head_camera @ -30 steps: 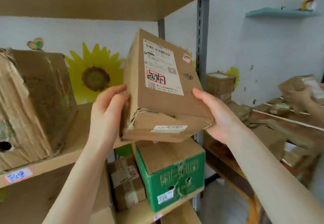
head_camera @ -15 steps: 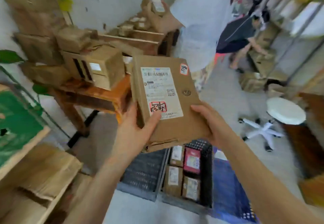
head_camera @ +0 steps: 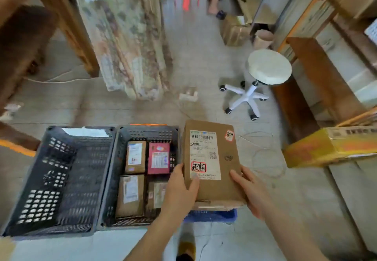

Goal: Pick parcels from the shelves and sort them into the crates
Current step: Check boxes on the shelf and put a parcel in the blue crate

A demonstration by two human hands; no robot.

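I hold a brown cardboard parcel (head_camera: 212,158) with a white shipping label and a red stamp, label up. My left hand (head_camera: 179,191) grips its near left edge, thumb on the label. My right hand (head_camera: 253,193) grips its near right corner. The parcel hangs over a blue crate (head_camera: 210,215), mostly hidden beneath it. To the left on the floor stand two dark crates: the middle crate (head_camera: 120,171) holds several small parcels, the left crate (head_camera: 59,181) shows only a white sheet at its far end.
A white wheeled stool (head_camera: 265,73) stands on the floor ahead right. A yellow carton (head_camera: 330,148) and wooden shelving (head_camera: 318,81) are at right. A person in a patterned skirt (head_camera: 130,42) stands ahead, beside a wooden table leg (head_camera: 69,26). Another person crouches far back.
My view has swung from the shelf down to the floor crates. Both hands have carried the parcel down and lowered it over the blue crate.
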